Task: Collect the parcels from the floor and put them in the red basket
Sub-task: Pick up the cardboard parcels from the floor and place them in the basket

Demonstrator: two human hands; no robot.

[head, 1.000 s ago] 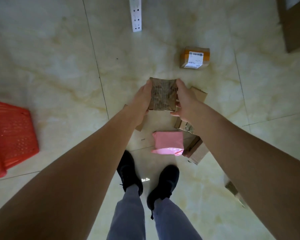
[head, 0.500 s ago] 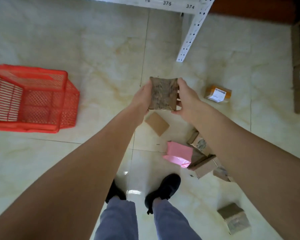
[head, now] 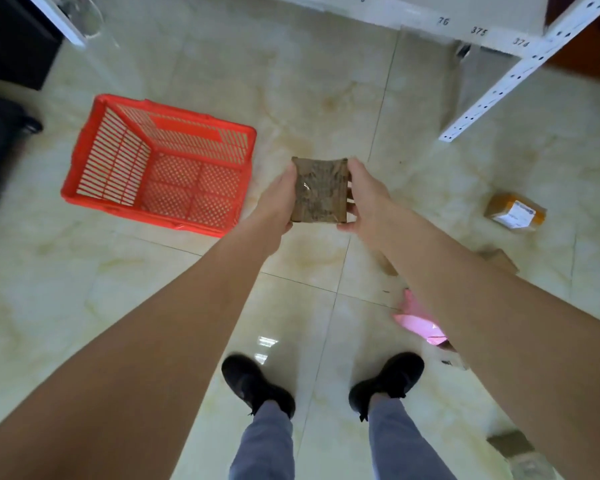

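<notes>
Held parcel (head: 320,190): one, brown and taped, up in the air at centre frame, just right of the basket and not over it.
Left hand (head: 276,202): gripping the parcel's left edge, fingers wrapped underneath, thumb along the side.
Right hand (head: 364,199): gripping the right edge, fingers curled round the far side, thumb near the bottom corner.
Red basket (head: 84,174): one, slatted plastic, sitting on the floor left of the hands, nothing visible inside.
Parcels on the floor: looks like five or six, all on the right side, well apart from the basket.
Orange box (head: 515,213): one, white label on top, far right.
Pink mailer (head: 420,323): one, near right, mostly hidden behind the right forearm.
Brown boxes: one (head: 499,259) poking out past the right arm, one (head: 511,445) at the bottom right corner, plus a couple of scraps beside the arm, can't tell exactly what.
Shoes: two, black, left (head: 253,384) and right (head: 388,379), planted on the tiles (head: 187,64) near the bottom.
Shelving (head: 478,109): one white perforated upright, far right, numbered labels 76, 375, 374 along the shelf edge.
</notes>
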